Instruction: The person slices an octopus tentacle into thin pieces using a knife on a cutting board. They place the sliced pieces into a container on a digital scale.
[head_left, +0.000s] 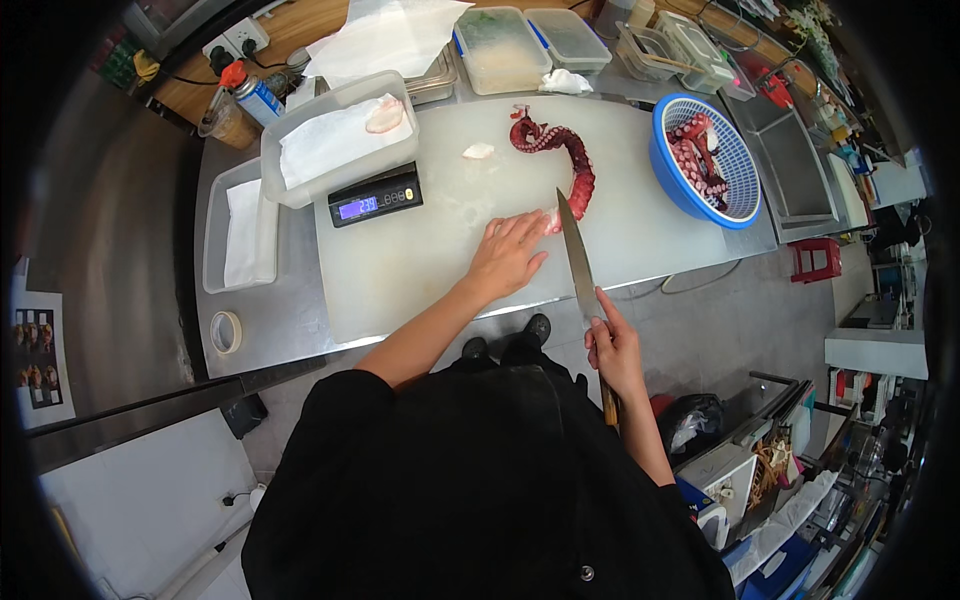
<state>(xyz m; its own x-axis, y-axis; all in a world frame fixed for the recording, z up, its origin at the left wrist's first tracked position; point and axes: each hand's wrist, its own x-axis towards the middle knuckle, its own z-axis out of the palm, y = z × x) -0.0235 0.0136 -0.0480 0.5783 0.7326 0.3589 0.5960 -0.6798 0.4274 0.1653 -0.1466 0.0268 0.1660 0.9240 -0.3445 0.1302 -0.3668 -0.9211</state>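
A dark red octopus tentacle (582, 169) lies curved on the white cutting board (405, 277), suckers showing along its curled thin end. At its thick, pale end are the fingertips of my left hand (508, 255), pressing it against the board, thumb apart. My right hand (616, 349) grips a long kitchen knife (576, 251), index finger along the blade. The blade points away from me, its tip beside the tentacle's thick end. A small white slice (478, 151) lies on the board. On a black digital scale (409, 180) rests a plastic tub (276, 176) holding a paper towel and a pale slice (385, 115).
A white colander in a blue basin (664, 169) holds octopus pieces (697, 154) at right, beside a steel sink (795, 165). Another lined tub (268, 262) and a tape roll (226, 332) sit left. Lidded containers (501, 52) and a crumpled white cloth or paper (565, 81) line the back.
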